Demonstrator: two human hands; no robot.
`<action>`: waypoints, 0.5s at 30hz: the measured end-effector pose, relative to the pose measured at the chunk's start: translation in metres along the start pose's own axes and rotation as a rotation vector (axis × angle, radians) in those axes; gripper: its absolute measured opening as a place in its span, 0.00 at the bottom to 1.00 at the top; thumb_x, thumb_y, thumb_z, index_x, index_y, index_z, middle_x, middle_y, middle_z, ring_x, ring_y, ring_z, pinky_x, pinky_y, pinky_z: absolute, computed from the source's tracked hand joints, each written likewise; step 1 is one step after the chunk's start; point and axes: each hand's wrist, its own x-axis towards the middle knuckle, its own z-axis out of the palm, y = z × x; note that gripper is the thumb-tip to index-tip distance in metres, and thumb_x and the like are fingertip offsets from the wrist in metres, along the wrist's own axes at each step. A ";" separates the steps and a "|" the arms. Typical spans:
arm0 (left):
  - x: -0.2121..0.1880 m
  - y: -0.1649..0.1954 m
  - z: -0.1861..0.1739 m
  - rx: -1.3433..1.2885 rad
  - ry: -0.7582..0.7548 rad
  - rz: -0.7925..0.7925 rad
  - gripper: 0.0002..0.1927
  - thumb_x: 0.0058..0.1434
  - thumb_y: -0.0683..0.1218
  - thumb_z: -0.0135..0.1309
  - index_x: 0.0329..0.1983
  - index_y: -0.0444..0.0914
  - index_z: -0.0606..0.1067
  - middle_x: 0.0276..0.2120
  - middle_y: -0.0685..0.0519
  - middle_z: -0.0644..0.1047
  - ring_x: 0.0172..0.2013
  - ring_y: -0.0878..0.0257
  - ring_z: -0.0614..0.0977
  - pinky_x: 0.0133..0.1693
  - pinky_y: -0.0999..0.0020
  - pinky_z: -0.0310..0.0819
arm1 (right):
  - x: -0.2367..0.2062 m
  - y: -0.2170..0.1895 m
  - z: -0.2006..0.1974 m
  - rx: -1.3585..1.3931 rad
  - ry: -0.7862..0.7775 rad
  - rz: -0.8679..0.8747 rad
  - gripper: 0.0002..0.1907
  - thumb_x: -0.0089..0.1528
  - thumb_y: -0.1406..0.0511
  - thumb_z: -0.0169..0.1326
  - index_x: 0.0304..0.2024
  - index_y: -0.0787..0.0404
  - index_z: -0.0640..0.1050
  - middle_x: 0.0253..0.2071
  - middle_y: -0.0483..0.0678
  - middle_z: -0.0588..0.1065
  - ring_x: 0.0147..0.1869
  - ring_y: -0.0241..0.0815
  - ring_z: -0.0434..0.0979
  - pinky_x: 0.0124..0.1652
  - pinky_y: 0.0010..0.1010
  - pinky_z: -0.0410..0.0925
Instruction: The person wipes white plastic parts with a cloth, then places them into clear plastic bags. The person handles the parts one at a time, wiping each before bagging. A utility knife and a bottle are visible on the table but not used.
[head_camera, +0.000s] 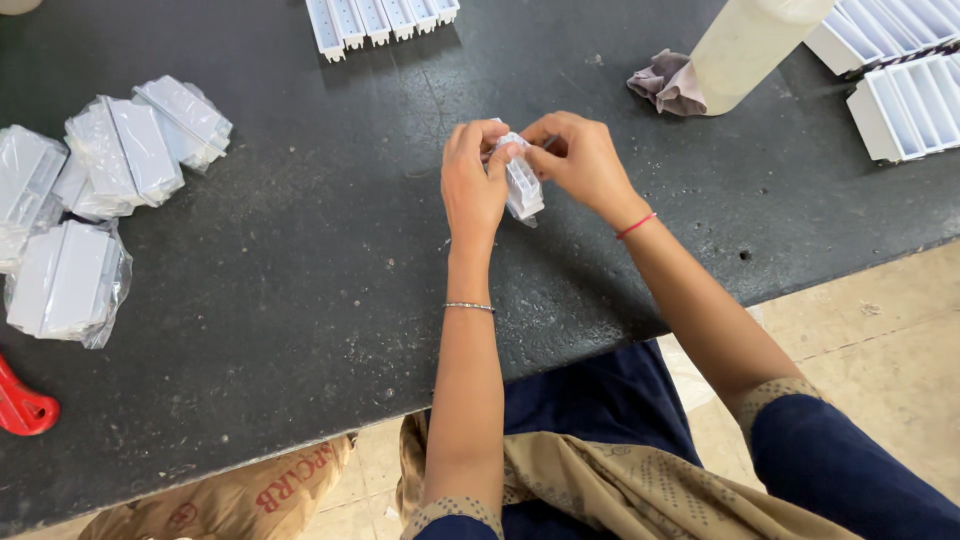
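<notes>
Dark and speckled, the bench (300, 300) carries the work at its middle, where both hands meet above it. Left hand (472, 185) and right hand (580, 160) pinch a small white plastic part in a clear bag (522, 185) between them, fingers closed on its top and sides. Bagged white parts (110, 190) lie well apart on the left; a translucent bottle (745, 45) and crumpled cloth (665, 82) sit beyond the right hand.
</notes>
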 end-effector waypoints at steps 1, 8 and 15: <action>0.000 0.000 0.001 0.020 0.006 0.005 0.09 0.60 0.43 0.62 0.43 0.38 0.77 0.40 0.52 0.77 0.42 0.58 0.80 0.43 0.65 0.78 | 0.000 0.002 0.001 -0.029 0.008 0.020 0.07 0.62 0.69 0.60 0.42 0.66 0.81 0.36 0.45 0.80 0.35 0.31 0.82 0.35 0.23 0.75; -0.001 -0.011 0.003 0.061 0.143 0.076 0.09 0.58 0.42 0.62 0.37 0.37 0.74 0.39 0.48 0.75 0.41 0.50 0.79 0.42 0.59 0.73 | -0.008 -0.002 0.020 -0.339 0.208 -0.270 0.04 0.64 0.69 0.61 0.39 0.64 0.80 0.35 0.50 0.76 0.34 0.42 0.79 0.35 0.31 0.70; 0.004 -0.030 0.008 -0.097 0.133 0.000 0.08 0.56 0.39 0.63 0.35 0.35 0.74 0.38 0.49 0.76 0.36 0.53 0.82 0.40 0.62 0.76 | -0.007 0.011 0.026 -0.247 0.261 -0.192 0.05 0.68 0.68 0.59 0.40 0.65 0.79 0.35 0.48 0.76 0.34 0.37 0.76 0.36 0.29 0.70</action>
